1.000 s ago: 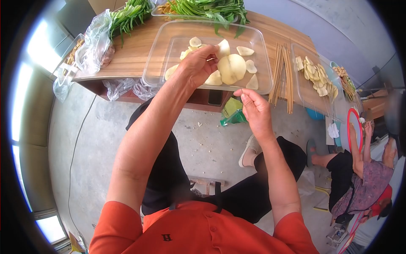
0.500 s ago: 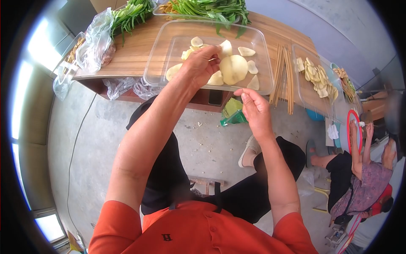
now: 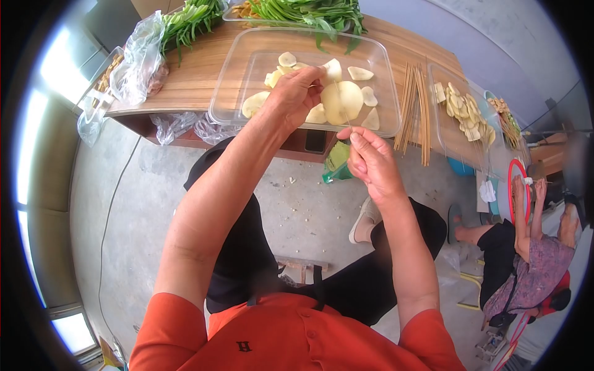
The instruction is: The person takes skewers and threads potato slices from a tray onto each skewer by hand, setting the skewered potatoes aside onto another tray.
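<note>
My left hand (image 3: 296,93) reaches over a clear plastic tray (image 3: 221,102), its fingers closed on a pale slice (image 3: 332,69). My right hand (image 3: 371,159) is just in front of the tray's near edge, thumb and forefinger pinched on a thin skewer (image 3: 348,119). The skewer runs up from that pinch toward the slice in my left hand, over larger round pale slices (image 3: 342,103). More slices lie around them in the tray, such as one at the upper right (image 3: 360,73) and one at the left (image 3: 254,104).
Loose skewers (image 3: 424,117) lie right of the tray. Beyond them a second tray holds skewered slices (image 3: 468,114). Leafy greens (image 3: 303,13) and a plastic bag (image 3: 137,62) are at the back and left. Another person (image 3: 532,266) sits at the right.
My right hand has shifted and tilted slightly, and the skewer in its pinch now shows more clearly across the round slices. My left hand has barely moved.
</note>
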Available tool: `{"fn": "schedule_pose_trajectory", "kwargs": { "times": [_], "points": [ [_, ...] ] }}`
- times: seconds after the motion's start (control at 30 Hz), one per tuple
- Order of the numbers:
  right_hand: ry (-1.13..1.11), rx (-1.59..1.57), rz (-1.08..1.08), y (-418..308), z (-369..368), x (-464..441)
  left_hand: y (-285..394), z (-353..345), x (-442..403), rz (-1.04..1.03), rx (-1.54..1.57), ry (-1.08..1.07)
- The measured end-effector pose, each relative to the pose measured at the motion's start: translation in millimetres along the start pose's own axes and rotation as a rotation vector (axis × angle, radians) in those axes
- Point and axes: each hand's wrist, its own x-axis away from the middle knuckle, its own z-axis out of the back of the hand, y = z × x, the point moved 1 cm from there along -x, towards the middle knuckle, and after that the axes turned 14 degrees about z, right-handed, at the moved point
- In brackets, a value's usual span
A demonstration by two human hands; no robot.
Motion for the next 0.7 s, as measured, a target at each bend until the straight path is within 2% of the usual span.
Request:
{"fn": "schedule_pose_trajectory", "kwargs": {
  "times": [0.17,0.23,0.37,0.57,0.63,0.7],
  "points": [
    [0.051,0.233,0.130,1.8,-2.4,-0.1,-0.4,-0.4,0.0,-0.004,-0.026,0.008],
    [0.010,-0.116,-0.024,0.8,1.6,-1.6,-1.5,-0.9,0.1,-0.005,-0.021,0.007],
    [0.024,0.026,0.025,-0.2,-2.0,-0.6,-1.2,-0.8,1.1,0.003,-0.047,0.011],
    [-0.007,-0.201,-0.030,-0.4,-1.3,-1.6,-2.8,-0.1,-1.3,-0.002,-0.034,-0.006],
    [0.066,0.151,0.069,-0.6,-5.8,-0.7,-3.1,0.2,-1.5,0.001,-0.029,-0.006],
    [0.052,0.074,0.060,1.2,-4.5,-2.1,-3.1,-0.4,-0.2,0.005,-0.025,-0.007]
  ]
}}
